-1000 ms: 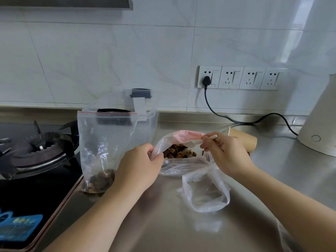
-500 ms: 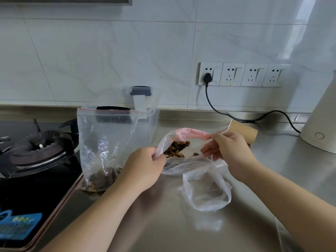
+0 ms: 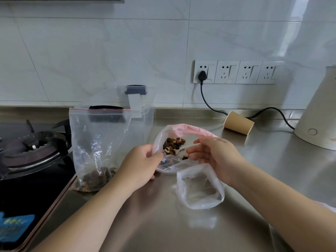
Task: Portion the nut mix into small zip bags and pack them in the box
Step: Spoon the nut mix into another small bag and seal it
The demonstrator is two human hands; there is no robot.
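A clear bag with a pink rim [image 3: 190, 129] lies open on the steel counter and holds the nut mix [image 3: 172, 142]. My left hand [image 3: 140, 164] pinches the bag's left edge and keeps its mouth open. My right hand [image 3: 218, 157] grips a white spoon [image 3: 179, 150] whose bowl sits among the nuts inside the bag. Just in front of my right hand, a small empty zip bag [image 3: 200, 188] lies open on the counter. To the left, a taller zip bag [image 3: 98, 142] with nuts at its bottom leans upright against a clear plastic box [image 3: 145, 115].
A gas stove [image 3: 31, 150] takes up the left side. A paper cup [image 3: 238, 122] lies on its side behind the nut bag. A white kettle [image 3: 320, 120] stands at the far right, and its black cable [image 3: 205, 99] runs to the wall sockets.
My right hand has dropped from the bag's rim and brought the spoon down into the nuts. My left hand keeps its hold on the bag's edge.
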